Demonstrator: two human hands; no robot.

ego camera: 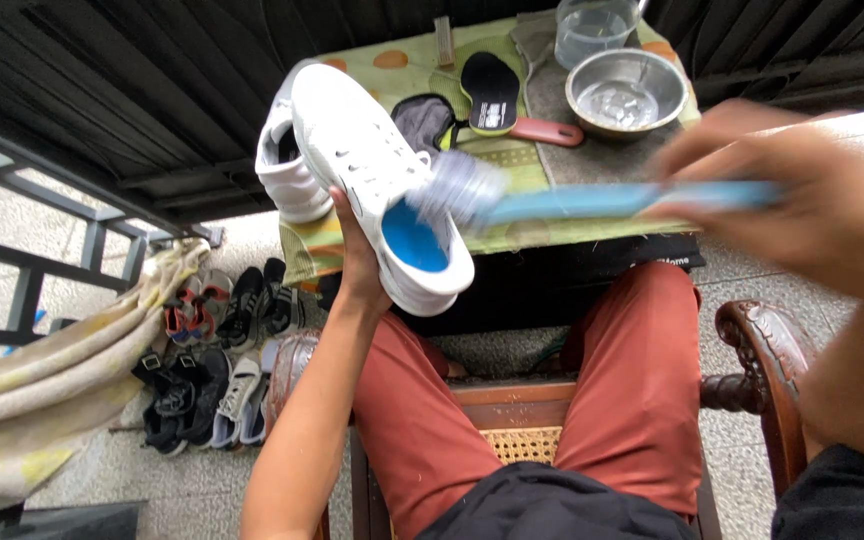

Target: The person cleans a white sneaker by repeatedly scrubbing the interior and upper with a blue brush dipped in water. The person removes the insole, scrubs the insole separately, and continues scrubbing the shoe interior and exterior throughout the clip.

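Above table edge [592, 232], left hand [360, 262] holds sneaker [377, 180].

White sneaker [372, 170] — tilted, blue brush [572, 203] touching

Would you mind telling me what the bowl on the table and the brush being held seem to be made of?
The bowl looks like bare polished metal, probably steel: silvery, with bright reflections. The brush in the right hand appears to be plastic, with a smooth, uniformly light blue handle and pale bristles, though motion blur hides detail.
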